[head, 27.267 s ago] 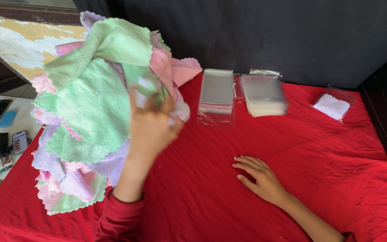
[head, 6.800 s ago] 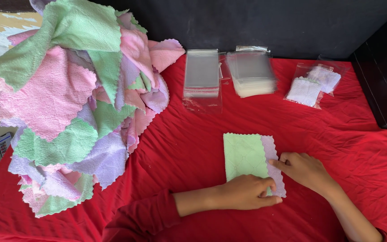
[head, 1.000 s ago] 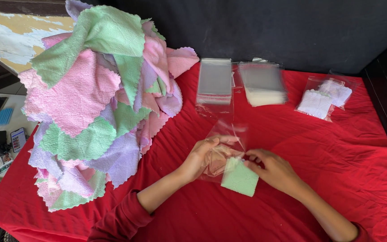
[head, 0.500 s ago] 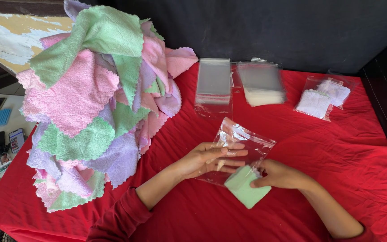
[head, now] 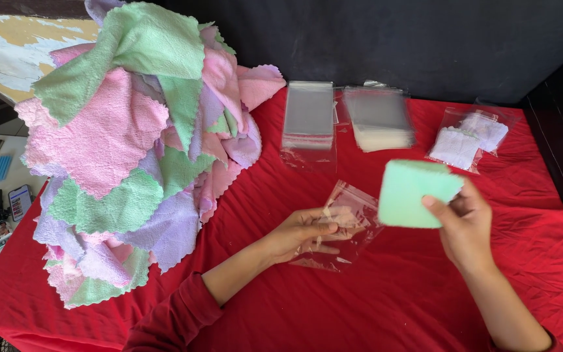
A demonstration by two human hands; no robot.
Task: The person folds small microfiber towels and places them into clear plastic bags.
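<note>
Green cloth above clear bag

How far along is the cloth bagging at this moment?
Done: two clear bags of white cloths lie at the far right. In hand: the right hand holds a folded green cloth, and the left hand holds a clear plastic bag; the cloth is not in it yet. Left: a tall heap of pink, green and lilac cloths.

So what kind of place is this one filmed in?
Probably a small home or workshop packing spot: a table under a red cloth, a big pile of cleaning cloths, and stacks of clear bags. The left hand holds a clear bag, the right hand a folded green cloth.
</note>
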